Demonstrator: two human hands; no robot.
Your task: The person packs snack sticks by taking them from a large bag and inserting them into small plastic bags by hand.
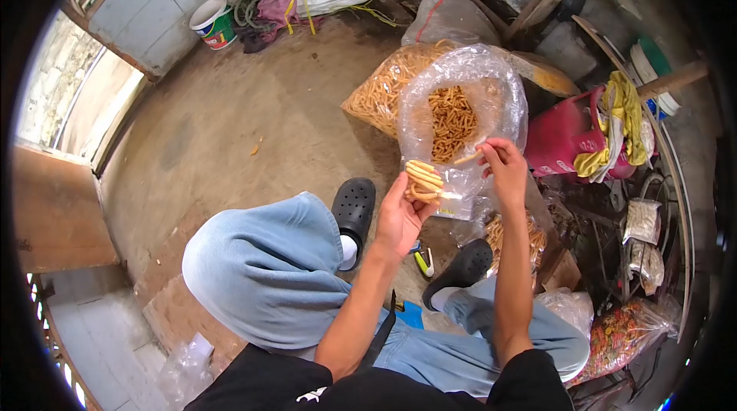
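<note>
My left hand (399,221) is closed around a small bunch of pale yellow snack sticks (423,178), held upright in front of me. To its right, my right hand (503,168) pinches a single snack stick (467,158) between thumb and fingertips. Just beyond both hands stands a large clear plastic bag (504,96) with its mouth rolled wide. Darker brown snack sticks (453,123) fill the bag's inside. Below the right forearm, another clear bag of snack sticks (530,242) sits partly hidden.
A full bag of sticks (384,85) leans behind the opened one. A red crate (564,135) draped with a yellow cloth (626,119) stands at right. A green-handled cutter (424,261) lies between my shoes. A paint bucket (213,25) is by the far wall.
</note>
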